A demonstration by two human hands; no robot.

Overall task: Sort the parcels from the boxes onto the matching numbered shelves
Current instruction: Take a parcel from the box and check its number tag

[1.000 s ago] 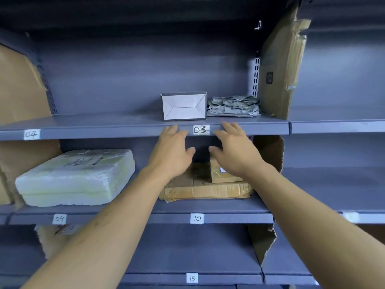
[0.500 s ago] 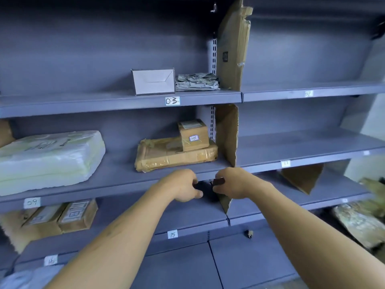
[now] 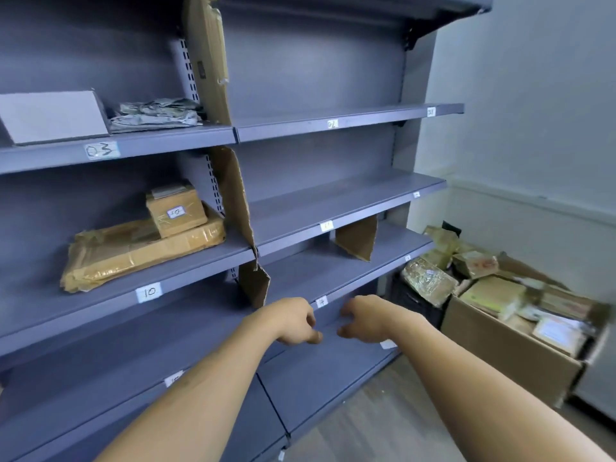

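My left hand (image 3: 293,323) and my right hand (image 3: 365,318) hang side by side in front of the shelf edge labelled 14 (image 3: 321,301), fingers loosely curled and holding nothing. On shelf 10 (image 3: 149,291) a small brown box marked 10 (image 3: 175,208) sits on a flat taped brown parcel (image 3: 133,251). Shelf 03 (image 3: 101,150) carries a white box (image 3: 50,116) and a grey plastic-wrapped parcel (image 3: 156,115). A large cardboard box (image 3: 506,348) full of several parcels stands on the floor at the right.
Grey metal shelving fills the left and centre, split by torn cardboard dividers (image 3: 233,201). A black crate (image 3: 410,301) with more parcels sits beside the cardboard box. A white wall (image 3: 533,111) closes the right side. Bare grey floor (image 3: 376,425) lies below.
My view has swung right and down from shelf 03 toward the box on the floor. Both hands dropped from the top shelf edge to the level of shelf 14, empty.
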